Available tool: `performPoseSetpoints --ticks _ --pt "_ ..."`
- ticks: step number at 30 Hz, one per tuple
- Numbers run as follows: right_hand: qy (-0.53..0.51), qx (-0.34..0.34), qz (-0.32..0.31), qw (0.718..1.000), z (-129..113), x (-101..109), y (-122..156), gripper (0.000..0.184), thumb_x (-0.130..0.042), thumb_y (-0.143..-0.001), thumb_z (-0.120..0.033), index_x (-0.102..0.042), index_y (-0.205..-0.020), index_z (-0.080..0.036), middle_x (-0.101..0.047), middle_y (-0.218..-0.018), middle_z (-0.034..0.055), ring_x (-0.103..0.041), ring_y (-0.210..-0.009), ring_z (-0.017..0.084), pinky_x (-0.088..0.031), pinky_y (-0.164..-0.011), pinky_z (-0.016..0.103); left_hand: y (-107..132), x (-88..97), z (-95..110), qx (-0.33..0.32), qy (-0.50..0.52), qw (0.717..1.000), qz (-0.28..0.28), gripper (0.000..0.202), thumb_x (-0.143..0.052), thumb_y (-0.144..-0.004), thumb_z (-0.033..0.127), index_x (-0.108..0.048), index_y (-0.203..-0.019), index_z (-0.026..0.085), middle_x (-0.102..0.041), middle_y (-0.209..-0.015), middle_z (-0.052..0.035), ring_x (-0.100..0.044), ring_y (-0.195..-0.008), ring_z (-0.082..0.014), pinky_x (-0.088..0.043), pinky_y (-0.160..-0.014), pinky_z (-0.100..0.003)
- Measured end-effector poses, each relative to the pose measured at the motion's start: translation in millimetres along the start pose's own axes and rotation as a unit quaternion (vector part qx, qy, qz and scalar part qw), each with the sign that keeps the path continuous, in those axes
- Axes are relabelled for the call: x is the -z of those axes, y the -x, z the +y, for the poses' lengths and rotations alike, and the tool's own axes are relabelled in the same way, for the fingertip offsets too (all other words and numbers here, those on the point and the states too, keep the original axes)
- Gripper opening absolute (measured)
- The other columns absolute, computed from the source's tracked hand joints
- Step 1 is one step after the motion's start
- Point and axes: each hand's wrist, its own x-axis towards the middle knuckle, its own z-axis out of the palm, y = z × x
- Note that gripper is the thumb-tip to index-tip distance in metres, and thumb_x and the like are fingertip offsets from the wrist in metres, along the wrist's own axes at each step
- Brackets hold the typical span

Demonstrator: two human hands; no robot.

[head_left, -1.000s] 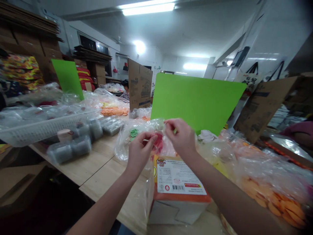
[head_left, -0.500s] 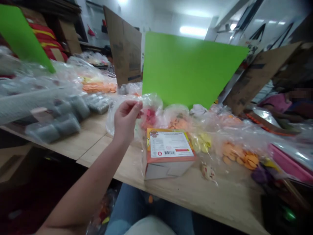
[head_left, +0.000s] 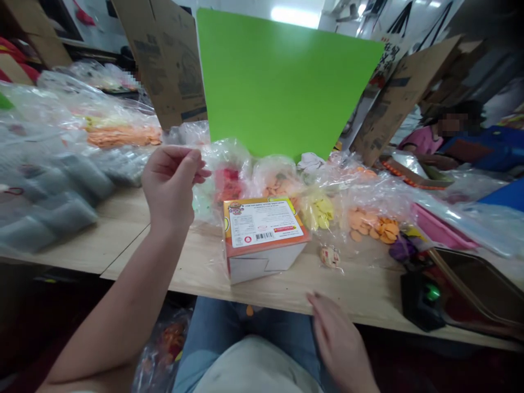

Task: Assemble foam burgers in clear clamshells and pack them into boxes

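The right hand [head_left: 338, 341] has dropped from the clear plastic bag [head_left: 227, 183] to the front edge of the wooden table [head_left: 360, 295], just above the jeans [head_left: 245, 327]; the left hand [head_left: 167, 185] has shifted leftward, and the view now tilts lower

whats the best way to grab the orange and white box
Probably grip the orange and white box by its left and right faces, coming from the front with the right hand. It sits squarely, label up, with straight sides, and the front is unobstructed, though clear plastic film brushes its left side.
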Motion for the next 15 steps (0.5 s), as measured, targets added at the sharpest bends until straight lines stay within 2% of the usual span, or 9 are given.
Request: performPoseSetpoints --ticks 2,4,6,8,12,15 --pt "-0.001 0.058 -0.044 0.997 -13 -22 -22 0.04 -0.039 -0.087 -0.015 -0.045 -0.126 -0.012 -0.054 -0.123 0.0119 -0.044 -0.12 0.025 -0.045 -0.094 0.042 5 2.8 6 -0.004 -0.007 1.0 0.001 0.01 -0.066 -0.072 0.022 -0.057 -0.075 0.018 -0.061 -0.062 0.0059 -0.059 -0.053 -0.0069 -0.044 -0.047 -0.019" --pt "0.012 0.1 -0.061 0.993 -19 -46 -53 0.044 -0.042 -0.086 -0.019 -0.042 -0.129 -0.01 -0.045 -0.133 0.0123 -0.032 -0.128 0.028 -0.036 -0.101 0.048 10 7.8 13 -0.009 -0.015 1.0 0.001 0.01 -0.067 -0.072 0.022 -0.058 -0.075 0.018 -0.062 -0.063 0.0048 -0.06 -0.057 -0.0076 -0.047 -0.053 -0.02" --pt "0.025 0.1 -0.042 0.994 -18 -67 -79 0.045 -0.043 -0.087 -0.022 -0.042 -0.129 -0.009 -0.044 -0.134 0.0128 -0.031 -0.129 0.027 -0.033 -0.103 0.049 15 14.7 19 -0.014 -0.03 0.999 0.006 0.01 -0.068 -0.071 0.021 -0.06 -0.075 0.016 -0.063 -0.064 0.0033 -0.06 -0.061 -0.0077 -0.048 -0.058 -0.02" --pt "0.019 0.086 -0.025 0.996 -13 -78 -95 0.041 -0.043 -0.088 -0.021 -0.045 -0.127 -0.01 -0.048 -0.13 0.012 -0.037 -0.126 0.025 -0.033 -0.102 0.047 21 22.7 24 -0.017 -0.057 0.998 0.011 0.009 -0.069 -0.069 0.019 -0.062 -0.074 0.015 -0.064 -0.065 0.0023 -0.06 -0.062 -0.0075 -0.048 -0.06 -0.02" --pt "-0.036 0.063 -0.046 0.996 -3 -72 -107 0.032 -0.042 -0.089 -0.021 -0.052 -0.12 -0.015 -0.057 -0.12 0.0088 -0.046 -0.118 0.022 -0.037 -0.098 0.041 37 37.9 27 -0.017 -0.106 0.994 -0.016 0.007 -0.07 -0.067 0.015 -0.065 -0.07 0.017 -0.066 -0.069 0.0015 -0.06 -0.066 -0.0093 -0.048 -0.066 -0.022" --pt "-0.057 0.019 -0.071 0.996 6 -58 -122 0.039 -0.048 -0.087 -0.032 -0.049 -0.121 -0.013 -0.057 -0.116 0.0134 -0.048 -0.111 0.024 -0.04 -0.092 0.042 46 46.2 27 -0.009 -0.093 0.995 -0.037 0.009 -0.069 -0.067 0.014 -0.066 -0.071 0.021 -0.068 -0.074 0.001 -0.063 -0.075 -0.0137 -0.049 -0.077 -0.029"
